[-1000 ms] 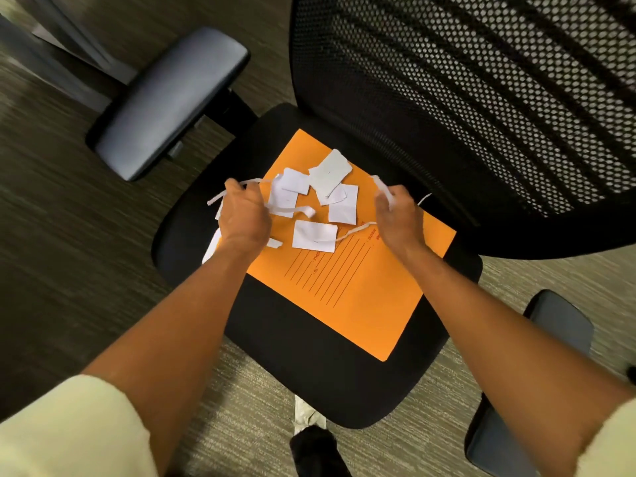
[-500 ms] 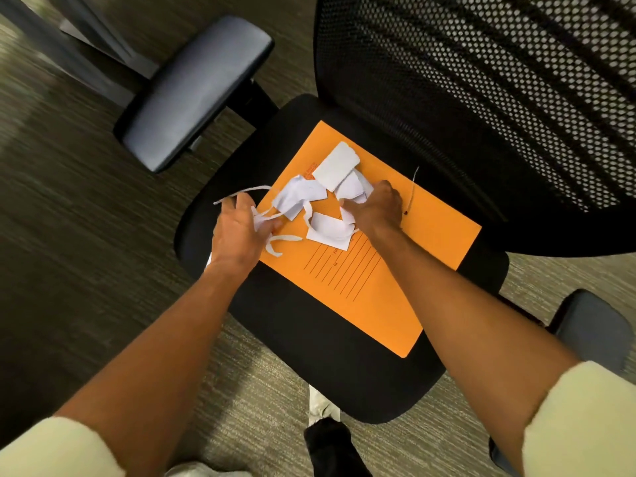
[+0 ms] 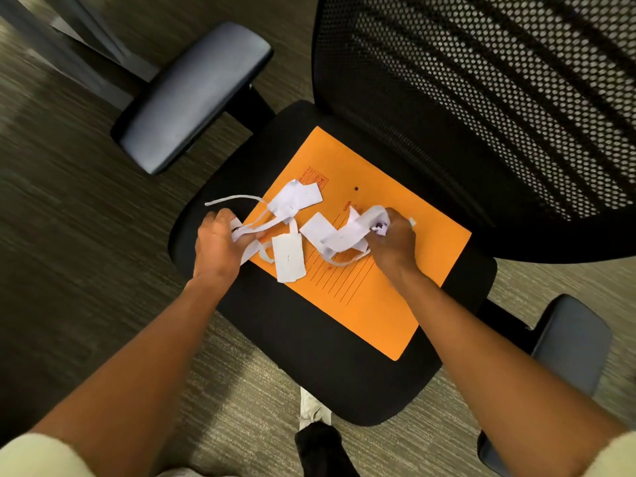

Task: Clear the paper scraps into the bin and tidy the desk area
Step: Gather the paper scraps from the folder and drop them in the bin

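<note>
White paper scraps [image 3: 288, 257] and thin curled strips lie bunched on an orange envelope [image 3: 361, 290] that rests on a black office chair seat [image 3: 303, 352]. My left hand [image 3: 217, 246] sits at the left edge of the envelope with its fingers closed on several strips. At the right side of the heap, my right hand [image 3: 392, 242] is closed around a crumpled wad of scraps, with a folded piece trailing from it. One flat rectangular scrap lies loose between the hands. No bin is in view.
The chair's mesh backrest [image 3: 481, 98] rises behind the envelope. Grey armrests [image 3: 192, 94] stand at the upper left and lower right [image 3: 568, 342]. Carpet floor surrounds the chair, with one small white scrap [image 3: 311, 406] lying by my dark shoe [image 3: 321, 449].
Both hands swept the scattered scraps together into a heap, then closed on them. The right hand has pulled right with a crumpled wad.
</note>
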The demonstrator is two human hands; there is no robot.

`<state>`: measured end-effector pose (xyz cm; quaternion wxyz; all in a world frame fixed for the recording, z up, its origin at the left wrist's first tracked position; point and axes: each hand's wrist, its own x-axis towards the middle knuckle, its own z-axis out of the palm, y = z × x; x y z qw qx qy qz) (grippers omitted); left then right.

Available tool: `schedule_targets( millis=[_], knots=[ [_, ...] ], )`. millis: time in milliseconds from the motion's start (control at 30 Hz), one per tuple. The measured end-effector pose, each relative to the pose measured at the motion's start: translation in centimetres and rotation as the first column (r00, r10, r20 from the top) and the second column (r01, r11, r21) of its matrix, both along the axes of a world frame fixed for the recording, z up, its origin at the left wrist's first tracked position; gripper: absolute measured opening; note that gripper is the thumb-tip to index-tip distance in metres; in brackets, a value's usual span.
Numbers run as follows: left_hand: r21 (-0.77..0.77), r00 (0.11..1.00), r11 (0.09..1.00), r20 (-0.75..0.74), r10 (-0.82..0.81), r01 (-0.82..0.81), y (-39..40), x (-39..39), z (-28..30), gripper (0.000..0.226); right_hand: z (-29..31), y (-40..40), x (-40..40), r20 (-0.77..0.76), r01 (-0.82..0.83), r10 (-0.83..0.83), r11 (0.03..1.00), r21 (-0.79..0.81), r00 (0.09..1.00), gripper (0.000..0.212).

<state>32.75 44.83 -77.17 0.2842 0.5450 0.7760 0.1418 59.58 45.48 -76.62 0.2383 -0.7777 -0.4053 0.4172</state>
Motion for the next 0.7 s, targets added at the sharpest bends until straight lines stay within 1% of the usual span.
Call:
schedule_targets(
  millis=[133, 200, 267, 333, 367, 433, 500, 600, 667, 700],
  knots=[
    [0.012, 0.997, 1.000, 0.072, -0.005, 0.004, -0.3, -0.5, 0.2, 0.046, 0.3, -0.6, 0.6, -0.136, 0.117, -0.106, 0.990, 0.078, 0.985, 0.029],
    [0.001, 0.995, 0.999, 0.098, -0.036, 0.036, -0.6, -0.9, 0.5, 0.052, 0.7, -0.7, 0.3, -0.208, 0.175, -0.151, 0.980, 0.097, 0.966, 0.030],
    [0.003, 0.991, 0.995, 0.092, -0.101, 0.101, -1.1, -1.4, 0.7, 0.058, 1.1, -0.7, -0.4, -0.279, 0.207, -0.174, 0.974, 0.096, 0.944, 0.029],
    [0.012, 0.989, 0.991, 0.061, -0.133, 0.132, -1.4, -1.9, 0.8, 0.058, 1.3, -0.8, -1.5, -0.307, 0.194, -0.155, 0.976, 0.102, 0.939, 0.028],
    [0.010, 0.990, 0.992, 0.051, -0.128, 0.128, -1.5, -2.1, 0.8, 0.055, 1.3, -0.8, -2.1, -0.288, 0.156, -0.115, 0.980, 0.123, 0.951, 0.026],
    [-0.008, 0.994, 0.995, 0.050, -0.100, 0.101, -1.6, -2.3, 0.7, 0.048, 1.1, -0.8, -3.2, -0.187, 0.041, -0.012, 0.987, 0.153, 0.982, 0.025],
    [-0.045, 0.997, 0.997, 0.056, -0.056, 0.059, -1.7, -2.5, 0.5, 0.038, 0.6, -0.8, -4.1, -0.063, -0.046, 0.053, 0.994, 0.100, 0.997, 0.032],
    [-0.038, 0.998, 0.999, 0.060, -0.034, 0.037, -2.1, -3.0, 0.4, 0.016, 0.0, -1.3, -5.4, 0.097, -0.140, 0.140, 0.990, -0.001, 0.985, 0.063],
    [-0.016, 0.993, 1.000, 0.117, 0.007, -0.005, -2.4, -3.2, 0.8, 0.009, -0.2, -1.9, -6.1, 0.232, -0.195, 0.194, 0.981, -0.020, 0.953, 0.083],
    [-0.004, 0.989, 0.999, 0.145, 0.035, -0.035, -2.4, -3.3, 1.0, 0.005, -0.3, -2.2, -6.4, 0.286, -0.215, 0.215, 0.976, -0.034, 0.934, 0.090]
  ],
)
